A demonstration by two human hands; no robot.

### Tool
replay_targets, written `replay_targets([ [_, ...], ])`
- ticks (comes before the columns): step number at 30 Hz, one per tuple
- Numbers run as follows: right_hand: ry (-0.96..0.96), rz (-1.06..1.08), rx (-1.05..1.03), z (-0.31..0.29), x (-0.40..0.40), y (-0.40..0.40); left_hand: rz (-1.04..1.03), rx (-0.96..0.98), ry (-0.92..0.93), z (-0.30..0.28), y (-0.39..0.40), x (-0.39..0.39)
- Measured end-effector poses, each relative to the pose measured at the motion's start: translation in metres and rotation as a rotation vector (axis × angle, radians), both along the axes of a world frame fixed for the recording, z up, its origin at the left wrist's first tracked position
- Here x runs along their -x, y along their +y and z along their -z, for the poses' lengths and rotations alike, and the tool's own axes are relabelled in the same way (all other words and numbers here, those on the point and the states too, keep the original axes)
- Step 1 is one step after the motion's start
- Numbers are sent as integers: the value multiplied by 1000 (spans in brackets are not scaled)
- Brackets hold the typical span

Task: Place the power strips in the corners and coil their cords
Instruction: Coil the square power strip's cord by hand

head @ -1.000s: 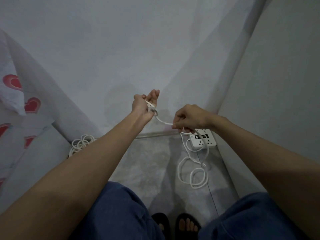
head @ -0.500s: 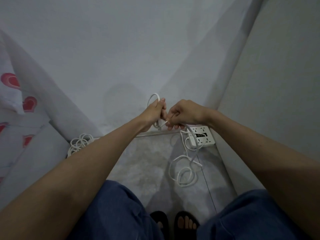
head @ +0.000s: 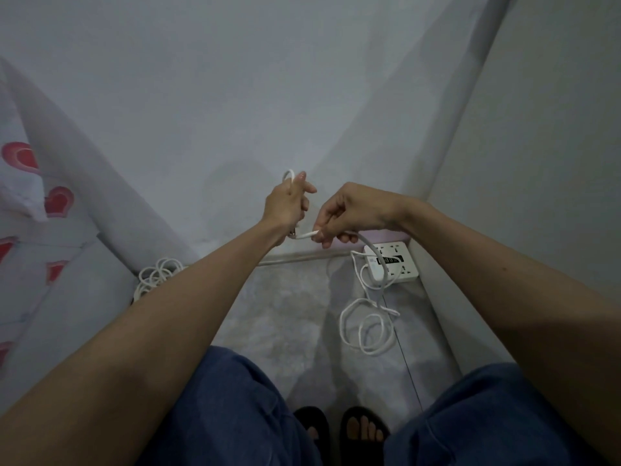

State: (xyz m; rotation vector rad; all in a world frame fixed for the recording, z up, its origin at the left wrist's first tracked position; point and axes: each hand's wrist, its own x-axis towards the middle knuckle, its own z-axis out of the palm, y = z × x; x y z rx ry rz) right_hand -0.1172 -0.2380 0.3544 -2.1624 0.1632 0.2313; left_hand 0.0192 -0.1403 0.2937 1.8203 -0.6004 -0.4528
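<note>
A white power strip (head: 395, 262) lies flat on the floor in the right corner, against the wall. Its white cord (head: 368, 326) runs off the strip, lies in loose loops on the grey floor and rises to my hands. My left hand (head: 289, 203) is closed around a small loop of the cord, which sticks out above my fingers; the plug end hangs just below my palm. My right hand (head: 349, 213) pinches the cord close beside the left hand. A second cord, coiled (head: 156, 275), lies in the left corner, partly hidden by my left forearm.
A bed with a heart-print sheet (head: 40, 210) stands at the left. White walls meet in the corner behind the strip, and a panel (head: 537, 163) closes off the right side. My knees in blue trousers and my sandalled feet (head: 339, 432) are at the bottom.
My hands came together from about a hand's width apart. A cord loop now sticks out above my left hand, and the slack on the floor has shifted and shortened.
</note>
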Motion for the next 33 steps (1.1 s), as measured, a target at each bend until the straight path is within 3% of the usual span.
replay_targets([
  [5, 70, -17, -39, 1, 2, -3, -89, 203, 328, -2, 3, -5],
  [10, 158, -97, 67, 3, 2, -3, -104, 267, 430, 4, 7, -13],
  [19, -146, 256, 26, 16, 5, -25, 420, -94, 74, 4, 10, 17],
  [23, -235, 466, 56, 18, 8, -34, 498, -260, -75, -18, 10, 28],
  [25, -234, 513, 17, 21, 10, -39, 576, -267, 46, -28, 9, 24],
  [28, -247, 525, -166, 28, 13, -45, 638, -269, 375, -44, 17, 10],
  [33, -245, 564, -432, 37, 16, -49, 863, 116, 1134, -44, 31, -23],
])
